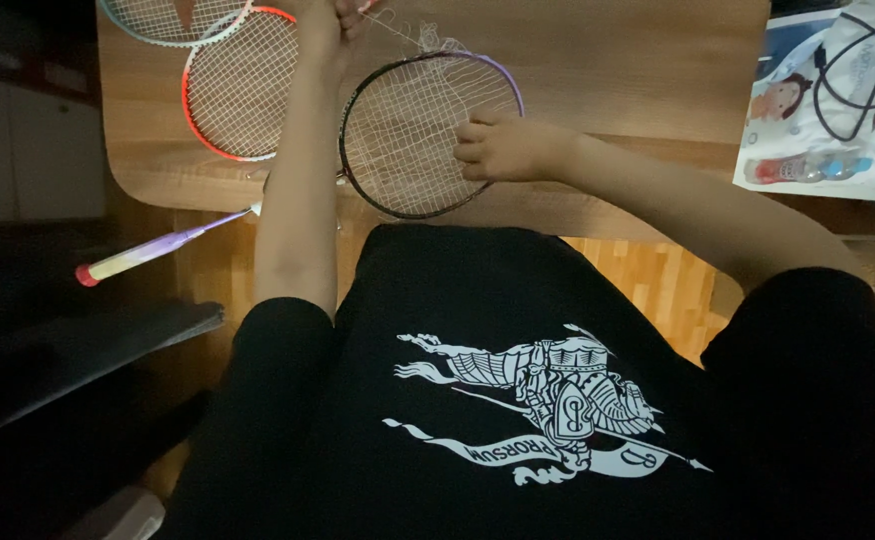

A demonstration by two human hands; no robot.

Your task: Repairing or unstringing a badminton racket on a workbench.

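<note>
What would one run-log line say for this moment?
left hand: pulling string | right hand: on black racket | beside: red racket

Three rackets [428, 135] side by side on table [638, 70], bag [838, 100] at right

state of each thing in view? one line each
Black racket: flat on table, strings loose and uneven.
Red racket: flat, strung tight.
Left hand: raised, pinching a loose string.
Right hand: fingers pressed on black racket's strings.
Cable: coiled on plastic bag.
</note>
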